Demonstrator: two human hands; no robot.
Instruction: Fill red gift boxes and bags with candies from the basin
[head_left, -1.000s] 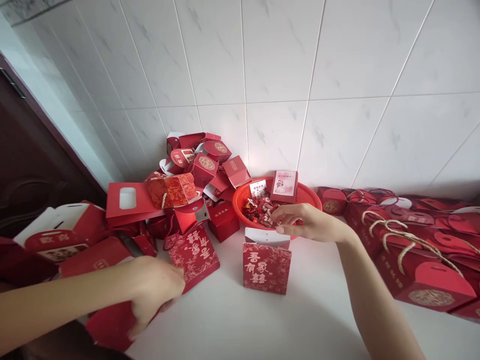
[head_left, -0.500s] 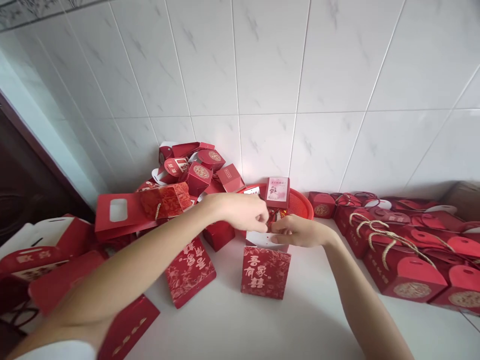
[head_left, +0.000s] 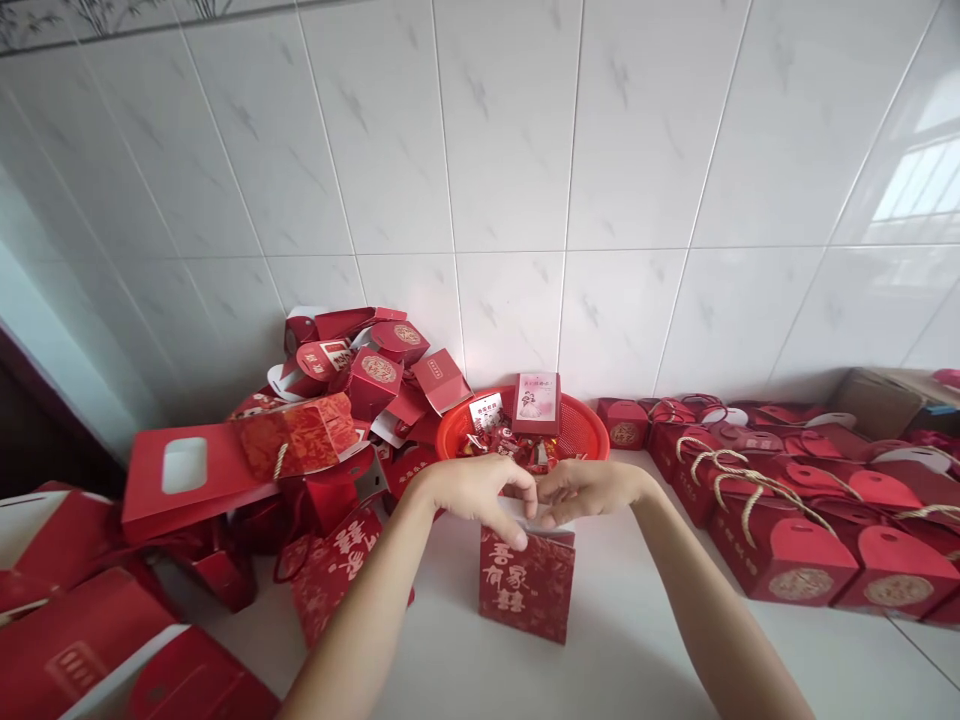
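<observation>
A red box (head_left: 526, 590) with pale lettering stands upright on the white surface, its top at the hands. My left hand (head_left: 484, 495) is over the top left of this box, with thumb on its front edge and fingers curled at the flap. From the right, my right hand (head_left: 596, 490) reaches to the same top edge, its fingers bent close to my left fingertips. Whatever the fingertips pinch is too small to make out. Just behind the hands sits a red basket (head_left: 596, 430) holding small wrapped items and a pink-fronted box (head_left: 537, 402).
A heap of red boxes (head_left: 375, 375) lies at the left, with a windowed red box (head_left: 184, 465) in front. Rows of red boxes with rope handles (head_left: 806, 560) stand at the right. A cardboard box (head_left: 874, 400) is at the back right. Behind is a tiled wall (head_left: 510, 150).
Both hands have come back from the basket to the top of the standing box. My left thumb now lies on its front edge. The camera view has shifted.
</observation>
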